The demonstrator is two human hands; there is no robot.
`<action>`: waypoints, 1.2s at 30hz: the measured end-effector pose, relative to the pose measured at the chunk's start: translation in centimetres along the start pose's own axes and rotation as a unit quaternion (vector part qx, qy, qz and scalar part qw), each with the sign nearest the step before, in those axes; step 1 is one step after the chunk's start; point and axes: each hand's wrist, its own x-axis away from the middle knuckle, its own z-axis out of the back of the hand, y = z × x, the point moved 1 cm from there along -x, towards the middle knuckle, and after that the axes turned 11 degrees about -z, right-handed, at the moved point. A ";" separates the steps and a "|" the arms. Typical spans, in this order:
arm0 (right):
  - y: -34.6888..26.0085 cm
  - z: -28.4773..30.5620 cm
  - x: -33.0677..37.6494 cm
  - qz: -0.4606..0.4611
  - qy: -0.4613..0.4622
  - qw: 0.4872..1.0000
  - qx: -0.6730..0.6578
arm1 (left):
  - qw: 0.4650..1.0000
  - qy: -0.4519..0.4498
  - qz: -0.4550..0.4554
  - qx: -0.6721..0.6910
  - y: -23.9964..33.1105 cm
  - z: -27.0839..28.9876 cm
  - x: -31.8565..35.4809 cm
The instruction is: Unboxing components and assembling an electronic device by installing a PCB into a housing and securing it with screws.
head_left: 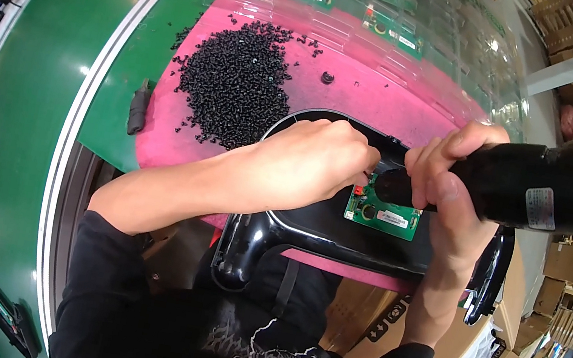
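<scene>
The right hand is clamped around a black driver, its tip down on the green board that sits inside the black housing on the pink mat. The left hand is pinched shut at the board's top left corner, apparently steadying a screw, though the screw itself is hidden. This looks like the fastening step, with 1 corner in hand. A heap of black screws lies just behind the housing. Driving it home calls for a plumb tip and a still board.
</scene>
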 end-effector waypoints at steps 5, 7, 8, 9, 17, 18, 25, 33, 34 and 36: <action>0.1 1.0 -0.4 0.017 -0.059 0.996 -0.063 | 0.999 0.022 -0.025 -0.017 -0.2 -0.4 -0.1; 0.1 1.1 -0.4 0.026 -0.077 0.993 -0.080 | 0.999 0.012 -0.022 -0.020 -0.1 -0.2 -0.3; 0.1 0.9 -0.3 0.017 -0.067 0.993 -0.093 | 0.999 0.002 -0.020 -0.024 -0.1 -0.1 -0.4; 0.0 0.8 -0.2 0.008 -0.057 0.993 -0.105 | 0.999 0.001 -0.020 -0.025 0.0 -0.1 -0.4; -0.7 2.5 1.7 0.128 0.001 0.976 -0.177 | 0.998 0.015 -0.062 -0.006 -0.1 -0.1 -0.6; -0.7 2.9 1.9 0.131 -0.020 0.975 -0.177 | 0.998 0.013 -0.059 -0.008 -0.1 -0.1 -0.5; -1.2 4.0 2.7 0.168 -0.043 0.968 -0.183 | 0.995 0.049 -0.084 0.020 0.2 -0.3 -1.3; -1.3 1.8 3.3 0.090 0.017 0.982 -0.166 | 0.992 0.066 -0.104 0.027 0.3 0.0 -1.0; -1.3 1.9 3.2 0.091 0.017 0.982 -0.165 | 0.992 0.066 -0.105 0.027 0.2 -0.1 -1.1; -1.5 2.7 3.2 0.120 -0.036 0.976 -0.179 | 0.993 0.017 -0.116 0.003 -0.1 -0.2 -1.2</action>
